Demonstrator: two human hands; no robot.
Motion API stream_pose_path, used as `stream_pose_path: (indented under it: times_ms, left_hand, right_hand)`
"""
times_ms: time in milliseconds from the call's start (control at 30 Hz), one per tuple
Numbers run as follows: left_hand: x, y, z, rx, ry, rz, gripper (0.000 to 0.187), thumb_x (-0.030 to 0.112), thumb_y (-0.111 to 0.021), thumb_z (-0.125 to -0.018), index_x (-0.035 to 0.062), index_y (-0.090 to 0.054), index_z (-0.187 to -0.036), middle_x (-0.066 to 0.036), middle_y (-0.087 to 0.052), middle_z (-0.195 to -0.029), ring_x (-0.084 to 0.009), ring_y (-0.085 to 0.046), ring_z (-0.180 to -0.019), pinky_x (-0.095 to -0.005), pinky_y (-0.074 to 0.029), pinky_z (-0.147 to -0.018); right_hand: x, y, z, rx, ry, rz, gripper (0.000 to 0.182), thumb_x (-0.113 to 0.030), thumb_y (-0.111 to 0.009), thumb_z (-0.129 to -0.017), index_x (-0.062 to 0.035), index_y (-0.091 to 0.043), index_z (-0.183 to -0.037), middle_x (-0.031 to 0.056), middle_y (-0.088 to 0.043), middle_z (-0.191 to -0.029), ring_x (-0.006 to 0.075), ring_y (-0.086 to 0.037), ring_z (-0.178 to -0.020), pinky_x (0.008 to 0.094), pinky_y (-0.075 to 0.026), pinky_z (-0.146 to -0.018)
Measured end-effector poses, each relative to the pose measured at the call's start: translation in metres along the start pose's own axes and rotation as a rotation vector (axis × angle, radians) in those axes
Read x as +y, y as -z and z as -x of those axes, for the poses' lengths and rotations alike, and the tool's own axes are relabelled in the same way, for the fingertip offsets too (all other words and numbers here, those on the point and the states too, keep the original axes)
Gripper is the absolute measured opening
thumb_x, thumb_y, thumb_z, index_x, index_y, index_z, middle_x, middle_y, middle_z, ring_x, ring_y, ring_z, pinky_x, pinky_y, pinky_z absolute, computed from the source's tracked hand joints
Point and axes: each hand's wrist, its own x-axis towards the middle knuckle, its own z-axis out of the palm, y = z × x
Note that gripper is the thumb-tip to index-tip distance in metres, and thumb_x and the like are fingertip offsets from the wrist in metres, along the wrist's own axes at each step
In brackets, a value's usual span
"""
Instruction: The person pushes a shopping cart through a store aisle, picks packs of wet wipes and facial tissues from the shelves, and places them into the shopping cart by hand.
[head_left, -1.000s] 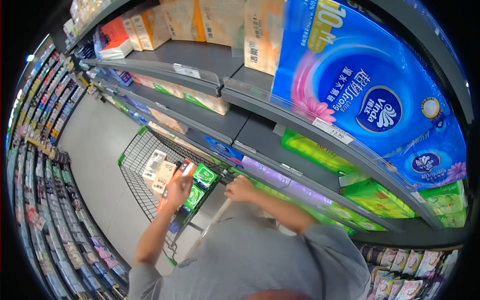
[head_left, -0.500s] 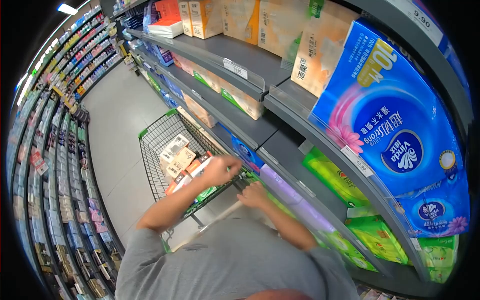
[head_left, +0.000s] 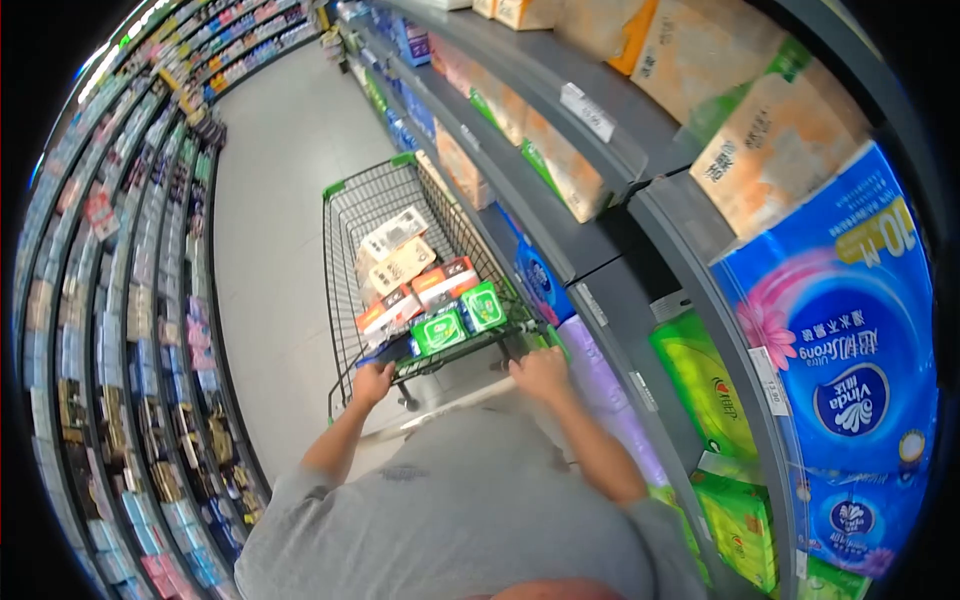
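In front of me stands a wire shopping cart [head_left: 345,250] with green corner caps. My left hand [head_left: 373,383] is closed at the left end of the cart's handle, beside a dark blue part. At the right end, my right hand [head_left: 541,374] is wrapped round the handle, close to the shelf. Inside the basket lie two green packs [head_left: 438,331], orange-and-white packs [head_left: 443,283] and a beige pack [head_left: 402,267]. A whitish pack [head_left: 393,233] is farther forward. The grips themselves are mostly hidden by my fingers.
Shelving with tissue packs runs close along the right, with a big blue Vinda pack [head_left: 840,350], green packs [head_left: 708,385] and beige packs [head_left: 780,150]. Shelves of small goods [head_left: 100,300] curve along the left. The grey aisle floor [head_left: 270,170] stretches ahead.
My left hand has come down from above the basket to the left end of the handle. My right hand stays at the handle. The view has turned, shifting the cart and shelves rightward.
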Motion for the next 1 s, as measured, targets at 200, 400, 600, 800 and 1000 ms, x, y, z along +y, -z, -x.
stream_pose_path:
  times_ms: [200, 400, 600, 800, 1000]
  left_hand:
    - [0.01, -0.005, 0.0, 0.102, 0.011, 0.019, 0.031, 0.036, -0.062, -0.083, 0.008, -0.073, -0.089, -0.016, -0.07, -0.087, -0.0331, -0.068, -0.084, -0.0425, -0.053, -0.077]
    - [0.015, 0.004, -0.002, 0.04, 0.108, 0.084, 0.029, 0.032, -0.06, -0.078, 0.0102, -0.074, -0.091, -0.018, -0.07, -0.091, -0.0337, -0.067, -0.09, -0.0421, -0.052, -0.084]
    - [0.017, 0.011, -0.006, 0.029, 0.126, 0.098, 0.029, 0.031, -0.061, -0.078, 0.0094, -0.073, -0.093, -0.018, -0.07, -0.093, -0.034, -0.067, -0.092, -0.0419, -0.051, -0.085]
    - [0.017, 0.02, -0.013, 0.023, 0.121, 0.12, 0.029, 0.032, -0.063, -0.079, 0.009, -0.073, -0.094, -0.019, -0.07, -0.094, -0.0344, -0.066, -0.092, -0.0423, -0.051, -0.085]
    - [0.01, 0.028, -0.025, 0.035, 0.091, 0.141, 0.029, 0.032, -0.063, -0.079, 0.0084, -0.073, -0.092, -0.018, -0.07, -0.093, -0.0339, -0.067, -0.091, -0.0423, -0.052, -0.084]
  right_hand:
    - [-0.002, 0.008, -0.022, -0.273, -0.082, 0.024, 0.046, -0.044, -0.052, -0.084, -0.0044, -0.073, -0.075, 0.0191, -0.069, -0.08, 0.0353, -0.066, -0.08, 0.0478, -0.046, -0.078]
    - [-0.003, 0.005, -0.029, -0.245, -0.134, 0.017, 0.042, -0.043, -0.053, -0.081, -0.0077, -0.074, -0.075, 0.0194, -0.068, -0.078, 0.0378, -0.066, -0.078, 0.0473, -0.051, -0.076]
    - [-0.008, 0.005, -0.035, -0.193, -0.158, 0.033, 0.037, -0.042, -0.056, -0.08, -0.0095, -0.074, -0.076, 0.0197, -0.068, -0.076, 0.0377, -0.066, -0.076, 0.0462, -0.051, -0.075]
    - [-0.014, 0.01, -0.046, -0.166, -0.148, 0.053, 0.035, -0.039, -0.057, -0.078, -0.0095, -0.075, -0.074, 0.0199, -0.067, -0.074, 0.0382, -0.066, -0.074, 0.0468, -0.051, -0.074]
    - [-0.025, 0.012, -0.058, -0.175, -0.173, 0.065, 0.037, -0.041, -0.056, -0.079, -0.009, -0.074, -0.073, 0.0199, -0.068, -0.077, 0.0379, -0.066, -0.077, 0.0465, -0.051, -0.075]
